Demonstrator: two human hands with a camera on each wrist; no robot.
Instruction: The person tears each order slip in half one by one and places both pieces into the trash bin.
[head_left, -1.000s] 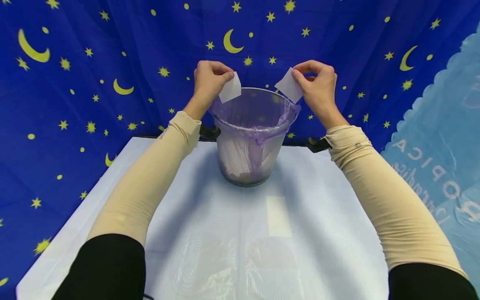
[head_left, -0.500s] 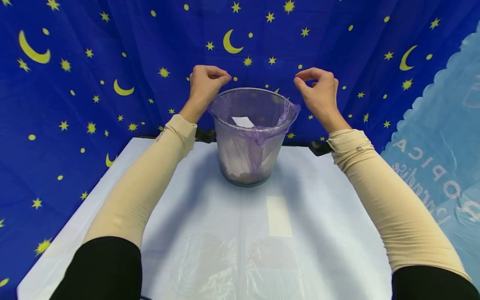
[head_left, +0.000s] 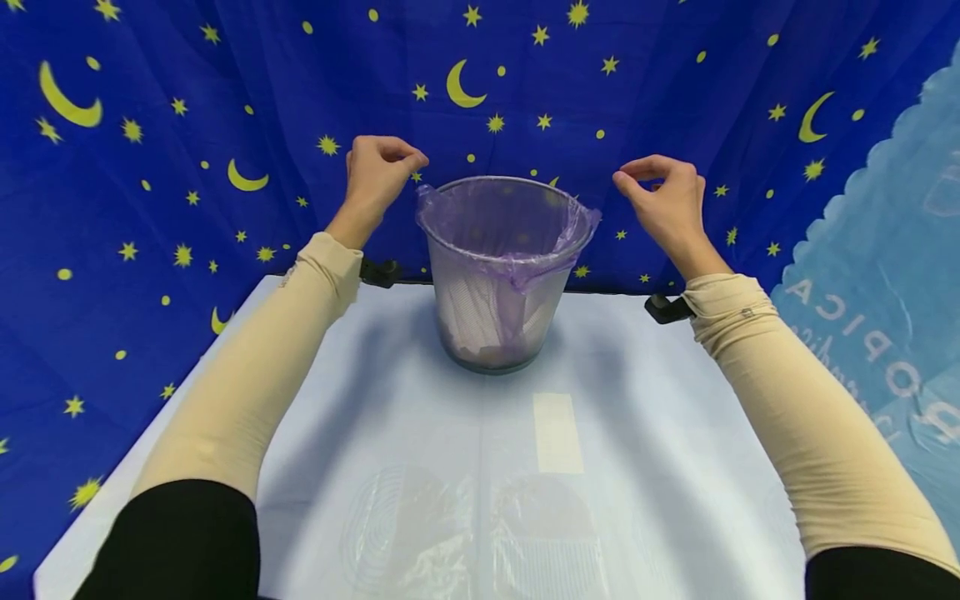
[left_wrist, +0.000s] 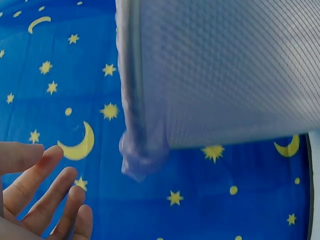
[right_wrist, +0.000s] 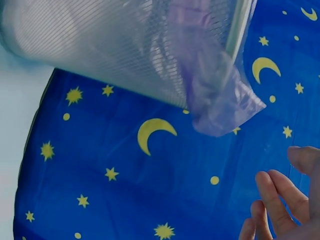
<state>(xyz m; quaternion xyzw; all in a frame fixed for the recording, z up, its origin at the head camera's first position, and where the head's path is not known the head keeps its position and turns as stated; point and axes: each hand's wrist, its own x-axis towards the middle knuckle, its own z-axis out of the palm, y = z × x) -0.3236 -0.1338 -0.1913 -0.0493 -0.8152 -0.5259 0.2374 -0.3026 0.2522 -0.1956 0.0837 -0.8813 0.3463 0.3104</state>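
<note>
A mesh waste bin (head_left: 480, 308) stands upright at the back of the table, lined with a thin purple bag (head_left: 517, 268) folded over its rim. Pale scraps (head_left: 480, 350) show faintly through the mesh near its bottom. Left of the rim, my left hand (head_left: 378, 179) hangs in the air, holding nothing; its fingers are loosely bent in the left wrist view. My right hand (head_left: 667, 200) is raised to the right of the bin, also without anything in it, its thumb apart from the fingers in the right wrist view. Neither hand touches the bin or bag.
The white table (head_left: 450, 433) carries a pale rectangular patch (head_left: 558, 433) in front of the bin. Behind hangs a blue curtain (head_left: 300, 83) with yellow stars and moons. A light blue cloth (head_left: 885, 292) with lettering hangs at the right. Black wrist mounts (head_left: 667, 308) stick out from the sleeves.
Both hands let go of white pieces of paper, which dropped into the bin; one was visible inside half a second ago. Since then the hands have moved apart, outward and slightly down.
</note>
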